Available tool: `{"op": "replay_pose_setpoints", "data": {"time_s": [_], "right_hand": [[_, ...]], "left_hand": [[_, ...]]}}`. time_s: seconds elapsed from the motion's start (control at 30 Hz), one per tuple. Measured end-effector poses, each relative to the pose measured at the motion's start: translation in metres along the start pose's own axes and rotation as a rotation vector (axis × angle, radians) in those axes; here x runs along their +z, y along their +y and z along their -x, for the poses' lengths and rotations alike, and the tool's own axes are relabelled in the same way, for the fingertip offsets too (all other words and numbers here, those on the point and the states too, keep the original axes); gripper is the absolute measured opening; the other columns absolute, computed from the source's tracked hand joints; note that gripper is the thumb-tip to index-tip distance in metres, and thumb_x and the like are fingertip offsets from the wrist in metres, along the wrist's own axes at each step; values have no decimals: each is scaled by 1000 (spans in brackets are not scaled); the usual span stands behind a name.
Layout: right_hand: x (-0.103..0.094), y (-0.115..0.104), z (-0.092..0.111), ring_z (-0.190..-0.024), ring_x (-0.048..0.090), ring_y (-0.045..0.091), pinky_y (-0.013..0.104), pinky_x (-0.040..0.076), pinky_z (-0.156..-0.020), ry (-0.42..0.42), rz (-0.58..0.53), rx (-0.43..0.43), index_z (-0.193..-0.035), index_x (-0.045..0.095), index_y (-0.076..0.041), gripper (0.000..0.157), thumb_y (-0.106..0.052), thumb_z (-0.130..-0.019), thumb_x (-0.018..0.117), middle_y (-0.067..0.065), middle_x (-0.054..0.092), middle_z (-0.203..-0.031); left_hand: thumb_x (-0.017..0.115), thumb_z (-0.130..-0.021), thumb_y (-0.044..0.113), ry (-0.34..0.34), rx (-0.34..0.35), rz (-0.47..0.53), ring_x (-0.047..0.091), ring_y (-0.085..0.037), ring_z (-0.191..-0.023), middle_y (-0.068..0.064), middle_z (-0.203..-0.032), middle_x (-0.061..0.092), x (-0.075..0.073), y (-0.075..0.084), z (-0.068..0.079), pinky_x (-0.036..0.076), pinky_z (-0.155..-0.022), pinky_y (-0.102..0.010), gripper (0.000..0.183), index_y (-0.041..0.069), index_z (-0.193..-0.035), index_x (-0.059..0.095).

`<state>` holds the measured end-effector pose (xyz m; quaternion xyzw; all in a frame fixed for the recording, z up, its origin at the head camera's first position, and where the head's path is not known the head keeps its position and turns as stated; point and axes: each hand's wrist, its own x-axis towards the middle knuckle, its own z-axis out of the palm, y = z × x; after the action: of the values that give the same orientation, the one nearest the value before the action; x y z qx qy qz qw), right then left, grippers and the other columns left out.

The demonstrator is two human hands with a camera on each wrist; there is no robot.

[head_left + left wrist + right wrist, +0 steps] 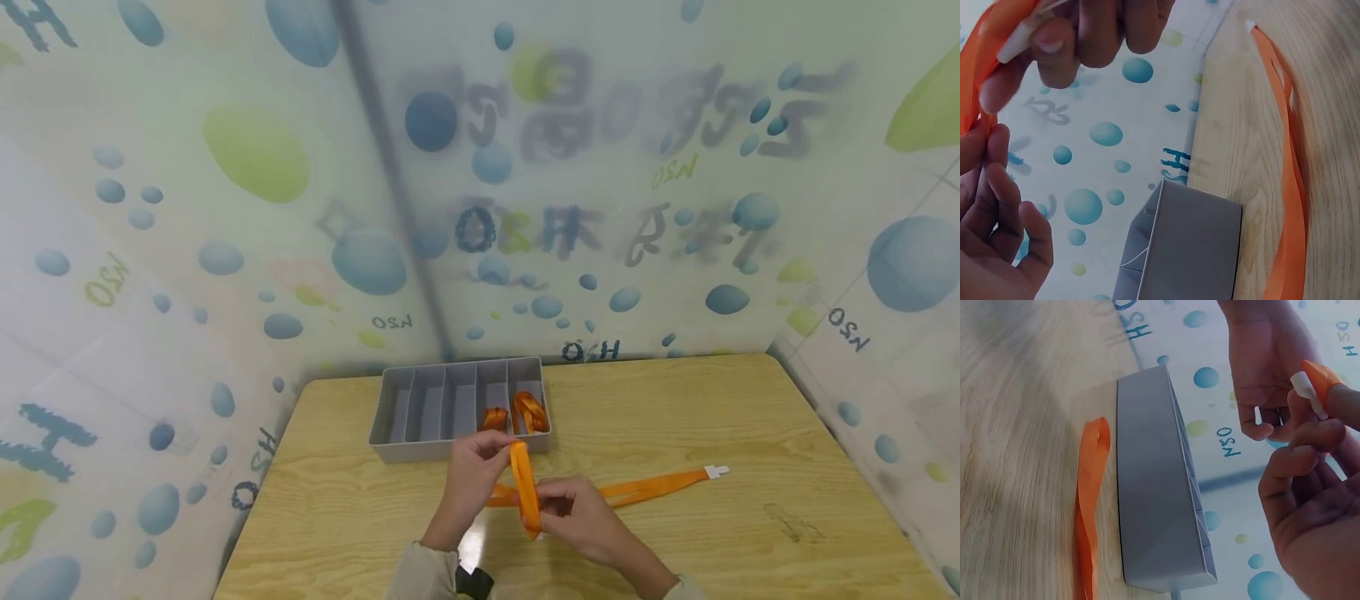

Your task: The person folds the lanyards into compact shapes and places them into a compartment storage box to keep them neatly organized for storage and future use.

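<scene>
An orange lanyard (527,492), folded into a long narrow loop, hangs between both hands above the table. My left hand (472,473) pinches its upper end between thumb and fingers. Lower down, my right hand (581,515) grips the other end, and its fingers hold the white plastic clip (1302,385) in the right wrist view. Behind the hands a second orange lanyard (656,487) lies stretched sideways on the table, its white clip (717,472) pointing right. The hands cover part of it in the head view.
A grey divided tray (420,452) stands at the back of the wooden table (315,500). Its two rightmost compartments hold coiled orange lanyards (530,412). A wall with printed bubbles (367,262) rises right behind the table.
</scene>
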<state>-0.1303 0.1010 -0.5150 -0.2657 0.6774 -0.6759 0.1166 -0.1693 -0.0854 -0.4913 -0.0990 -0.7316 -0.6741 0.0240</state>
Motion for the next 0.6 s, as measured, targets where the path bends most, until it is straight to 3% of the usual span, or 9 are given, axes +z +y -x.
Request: {"op": "replay_pose_setpoints", "data": {"time_s": [0.13,0.43,0.6], "right_hand": [[0,-4,-1,-67,59,3,34,57,-59,-14,-13,15,-112,73,2,21,-8,-96,65,11,74,-93],[1,-8,0,-68,55,2,22,52,-59,6,-14,-17,-116,72,2,23,-5,-95,65,12,73,-105],[-1,-9,1,-69,53,1,21,50,-59,21,4,-72,-115,72,2,23,-2,-94,65,18,71,-95]], "left_hand": [[77,-86,6,8,3,-25,59,-10,-64,-13,-81,72,0,-1,-1,49,-61,-22,6,0,-87,77],[74,-86,-1,16,-6,-90,55,-9,-59,-19,-77,69,3,10,-2,43,-56,-19,5,-6,-87,74],[76,-85,0,9,11,-57,60,-10,-64,-15,-81,71,2,4,-2,49,-61,-21,9,-1,-94,74]]}}
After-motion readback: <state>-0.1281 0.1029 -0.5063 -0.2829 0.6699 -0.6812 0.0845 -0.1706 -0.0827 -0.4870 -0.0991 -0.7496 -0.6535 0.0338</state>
